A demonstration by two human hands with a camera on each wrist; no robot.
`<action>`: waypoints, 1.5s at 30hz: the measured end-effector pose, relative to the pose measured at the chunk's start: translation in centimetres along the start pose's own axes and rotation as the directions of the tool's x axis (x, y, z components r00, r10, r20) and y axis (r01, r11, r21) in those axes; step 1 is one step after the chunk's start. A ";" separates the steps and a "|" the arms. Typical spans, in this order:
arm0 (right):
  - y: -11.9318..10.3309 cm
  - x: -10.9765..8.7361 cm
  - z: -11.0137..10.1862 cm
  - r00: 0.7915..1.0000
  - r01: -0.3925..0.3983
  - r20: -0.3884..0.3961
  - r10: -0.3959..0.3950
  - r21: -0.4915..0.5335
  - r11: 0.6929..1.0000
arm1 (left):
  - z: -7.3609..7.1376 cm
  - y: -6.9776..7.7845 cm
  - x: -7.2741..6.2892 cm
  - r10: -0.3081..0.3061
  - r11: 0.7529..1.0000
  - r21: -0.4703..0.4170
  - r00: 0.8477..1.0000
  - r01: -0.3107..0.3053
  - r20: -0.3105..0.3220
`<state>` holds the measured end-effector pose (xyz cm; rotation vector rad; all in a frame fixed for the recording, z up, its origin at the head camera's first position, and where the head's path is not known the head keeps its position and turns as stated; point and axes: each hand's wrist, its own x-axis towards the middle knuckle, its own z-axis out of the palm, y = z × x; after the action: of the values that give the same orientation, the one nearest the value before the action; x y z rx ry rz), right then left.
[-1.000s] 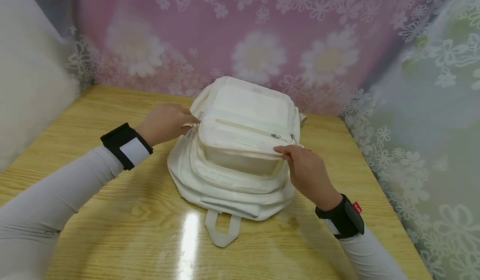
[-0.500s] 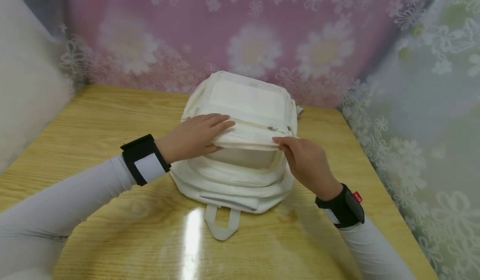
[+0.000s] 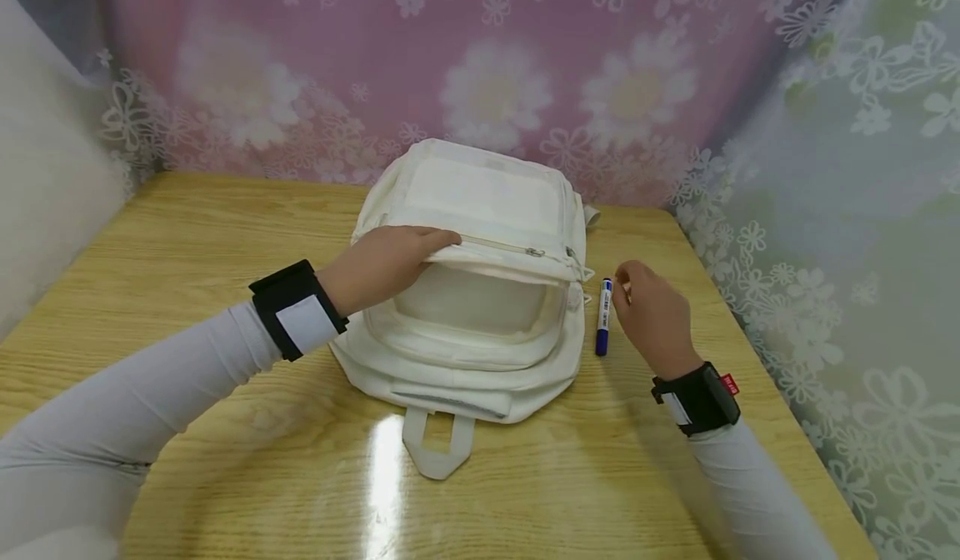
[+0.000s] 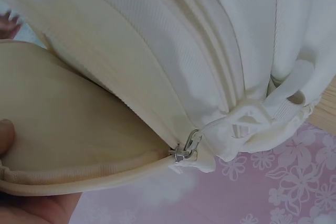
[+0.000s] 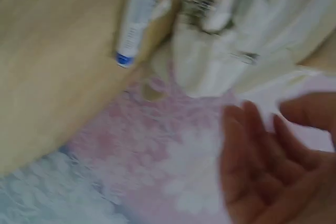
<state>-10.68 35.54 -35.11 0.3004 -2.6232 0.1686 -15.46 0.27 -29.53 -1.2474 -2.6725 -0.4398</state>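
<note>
A cream backpack [image 3: 465, 381] lies on the table, its front pocket unzipped and gaping. My left hand [image 3: 386, 264] holds up the edge of the pocket flap [image 3: 517, 267]; in the left wrist view the thumb [image 4: 6, 136] is on the inner side and the fingers [image 4: 44, 208] are below the edge. A metal zipper pull [image 4: 184, 153] sits at the pocket's corner. Right of the bag, a white marker with a blue cap [image 3: 603, 317] lies on the table. My right hand [image 3: 654, 314] is just right of the marker, fingers loosely bent, holding nothing.
The wooden table [image 3: 247, 427] carries the bag, whose top handle loop [image 3: 438, 452] points toward me. A pink flowered curtain [image 3: 360, 60] hangs behind, and a pale flowered one [image 3: 885, 293] borders the right side.
My left hand has left the zipper at the bag's left side and taken the flap edge. My right hand has let go of the flap and moved right, uncovering the marker.
</note>
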 end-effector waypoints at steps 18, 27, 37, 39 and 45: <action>2.0 -0.8 1.2 0.903 -0.174 0.403 0.150 0.023 0.985 | -2.0 -0.3 0.8 -0.025 1.000 -0.017 0.995 0.024 -0.095; -3.3 -0.6 -3.2 0.895 0.393 0.159 -0.418 0.168 0.904 | -2.2 -0.5 0.7 -0.020 1.000 -0.016 0.988 0.017 -0.155; -7.3 -1.9 -5.3 0.887 0.382 0.186 -0.422 0.217 0.898 | -2.0 -0.7 1.0 -0.042 0.997 -0.065 0.992 0.034 -0.119; -8.1 -1.9 -5.3 0.860 0.415 0.214 -0.463 0.233 0.879 | -2.1 -0.7 1.1 -0.046 0.998 -0.051 0.991 0.040 -0.123; -10.0 0.1 -3.6 0.790 0.560 0.241 -0.565 0.094 0.823 | -1.9 -0.6 0.8 -0.065 0.997 -0.041 0.991 0.061 -0.113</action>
<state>-6.65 26.43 -31.29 1.1659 -2.6458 -0.0586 -16.41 -0.12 -27.59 -1.1145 -2.6243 -0.5557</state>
